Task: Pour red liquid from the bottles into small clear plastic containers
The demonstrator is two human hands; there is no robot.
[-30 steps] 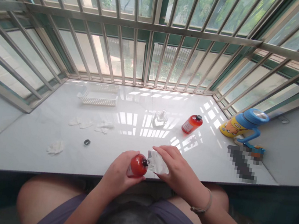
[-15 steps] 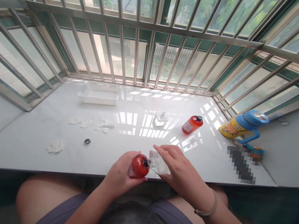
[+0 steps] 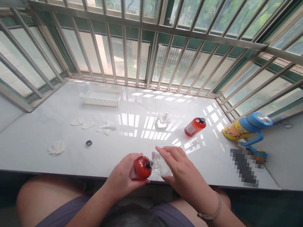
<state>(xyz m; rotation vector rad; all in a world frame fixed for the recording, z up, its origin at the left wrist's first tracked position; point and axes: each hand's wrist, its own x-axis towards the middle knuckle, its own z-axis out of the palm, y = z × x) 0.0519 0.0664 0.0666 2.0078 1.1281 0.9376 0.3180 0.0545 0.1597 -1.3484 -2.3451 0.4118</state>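
- The red-orange bottle (image 3: 142,169) is in the left hand (image 3: 123,171), tipped so that its dark neck points toward the right hand (image 3: 183,170).
- The clear square bottle (image 3: 161,165) lies under the right hand's fingers, its neck turned toward the left hand; the two necks meet or nearly meet between the hands, and contact cannot be told.
- Likely handling: the red-orange bottle looks smooth and rounded, probably slippery if wet, its weight depending on a fill level that cannot be read. Its broad body seems the place to grip, clear of the neck.
- The clear bottle looks like glass or hard plastic: stiff, perhaps fragile, best held by its flat sides.
- Left hand: half-closed in a wide curve round the body, digits on the near and far sides, holding it.
- Right hand: partly closed over the clear bottle, fingers fairly straight along the far side; the palm's contact is hidden.
- A loose black cap (image 3: 89,143) lies left of and beyond the left hand.
- Beyond the right hand stand a second red-orange bottle (image 3: 195,127), dark-capped, and, farther left, a small clear bottle (image 3: 163,120).
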